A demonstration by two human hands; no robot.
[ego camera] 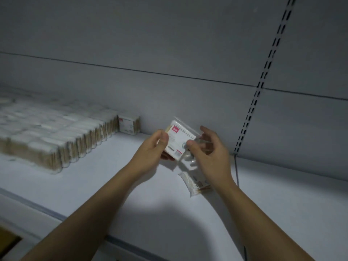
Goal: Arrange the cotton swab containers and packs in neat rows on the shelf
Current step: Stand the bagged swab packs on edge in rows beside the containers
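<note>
White pack [178,141] with red label patch, tan-stemmed white packs [56,140], pale grey shelf [113,176]

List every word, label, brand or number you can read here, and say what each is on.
No text here can be read.
Held pack: red tag with white marks and grey print below, too blurred to read.
Upright pack at the row's end: red tag and grey print, too small to read.
Loose pack lying on the shelf: a small label, too blurred to read.
</note>
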